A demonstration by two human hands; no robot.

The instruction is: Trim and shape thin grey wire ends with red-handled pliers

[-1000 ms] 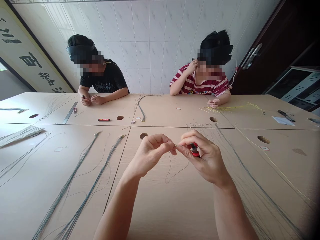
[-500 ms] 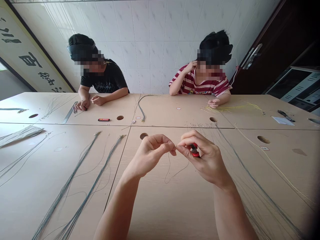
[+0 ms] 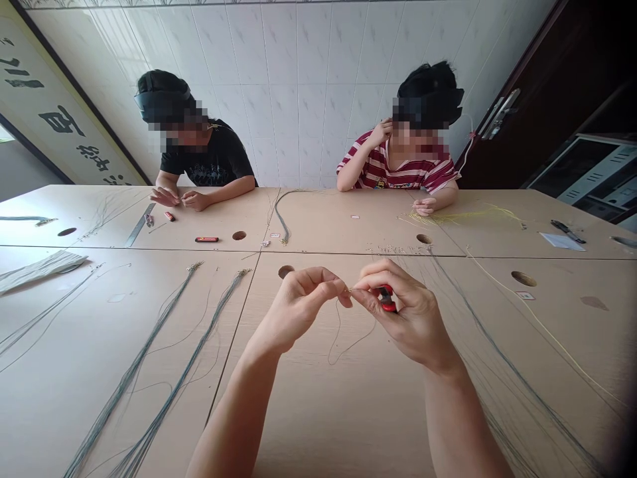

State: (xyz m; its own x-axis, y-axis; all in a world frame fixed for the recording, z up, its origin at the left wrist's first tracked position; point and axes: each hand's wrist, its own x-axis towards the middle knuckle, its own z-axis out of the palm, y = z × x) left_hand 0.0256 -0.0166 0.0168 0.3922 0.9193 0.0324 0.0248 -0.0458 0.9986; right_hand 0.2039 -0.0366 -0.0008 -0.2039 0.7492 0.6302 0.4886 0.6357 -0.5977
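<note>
My left hand (image 3: 306, 305) is closed, with thumb and fingers pinching the end of a thin cord (image 3: 330, 352). A tiny gold-coloured piece seems to sit at the fingertips, too small to make out. My right hand (image 3: 405, 309) meets it tip to tip, thumb and index finger pinched at the same spot. Tucked inside its curled fingers is a small red-handled tool, apparently pliers (image 3: 387, 299), mostly hidden by the hand. From the pinch the cord hangs in a loose loop above the table (image 3: 318, 425).
Bundles of grey-green cords (image 3: 164, 332) with metal ends lie at left; more cords (image 3: 490, 325) stretch along the right. Small metal parts (image 3: 398, 249) lie beyond my hands. Across the table sit two people, one by yellow cords (image 3: 462, 216). A red marker-like object (image 3: 206, 239) lies there.
My hands stay almost still at the same pinch. Across the table, the left person's hand has lifted and opened, leaving a small red object on the tabletop.
</note>
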